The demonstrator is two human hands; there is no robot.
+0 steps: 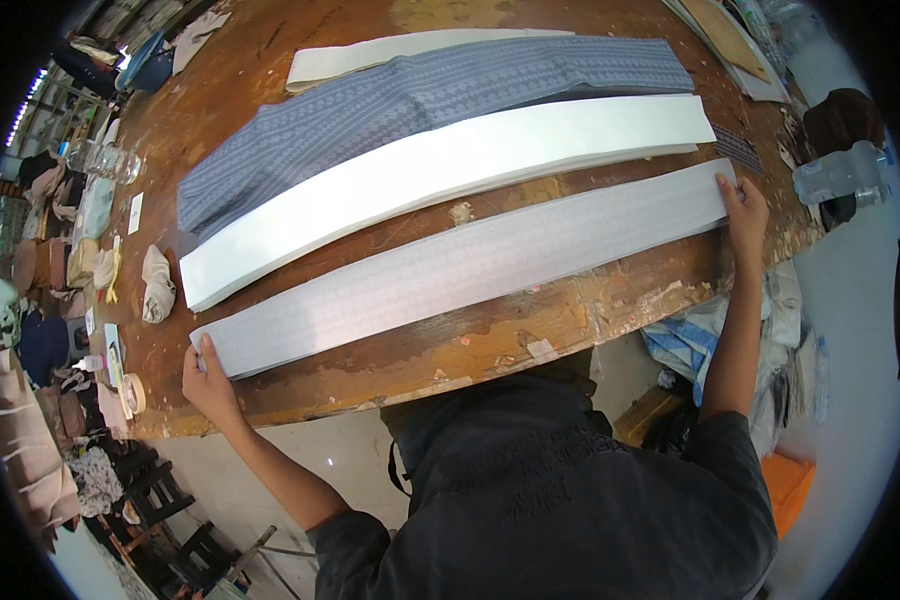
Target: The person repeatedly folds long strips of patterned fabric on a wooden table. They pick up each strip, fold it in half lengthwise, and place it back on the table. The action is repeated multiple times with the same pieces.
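A long pale grey patterned fabric strip (460,268) lies flat along the near side of a worn wooden table (450,345). My left hand (208,380) pinches its left end at the table's near-left corner. My right hand (745,212) grips its right end. Behind the strip lies a long white strip (450,170), then a blue-grey patterned cloth (410,100), and a cream strip (370,52) at the back.
A crumpled white rag (156,285) and a tape roll (132,392) sit at the table's left end. Plastic bottles (838,175) stand at the right, more clear bottles (100,158) at the far left. Cloth heaps (690,340) lie on the floor at right.
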